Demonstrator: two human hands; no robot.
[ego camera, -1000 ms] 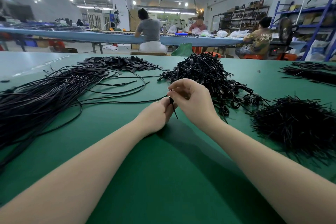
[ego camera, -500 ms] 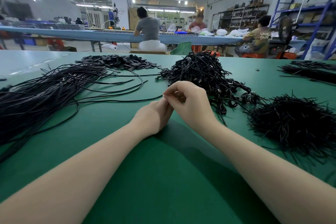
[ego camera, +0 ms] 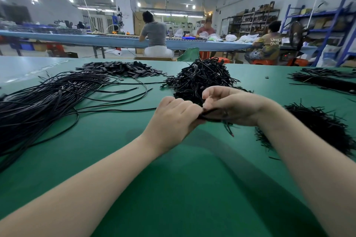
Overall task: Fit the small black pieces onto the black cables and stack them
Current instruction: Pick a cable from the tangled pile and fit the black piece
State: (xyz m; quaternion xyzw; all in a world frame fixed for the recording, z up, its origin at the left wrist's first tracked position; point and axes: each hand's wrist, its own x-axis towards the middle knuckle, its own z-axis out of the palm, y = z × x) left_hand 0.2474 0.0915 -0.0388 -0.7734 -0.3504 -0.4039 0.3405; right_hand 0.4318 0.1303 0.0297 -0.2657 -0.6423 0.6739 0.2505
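Four black heaps (ego camera: 200, 80) around hands (ego camera: 202, 113).

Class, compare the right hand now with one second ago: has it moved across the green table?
Yes. The right hand has shifted rightward, toward the pile of short black pieces on the green table, judged against the heap of finished cables.

Matt green table (ego camera: 173, 188), glossy cables (ego camera: 48, 102)

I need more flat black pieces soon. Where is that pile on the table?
The pile of flat black pieces lies at the far left-centre of the green table, behind the long loose cables and left of the tangled cable heap.
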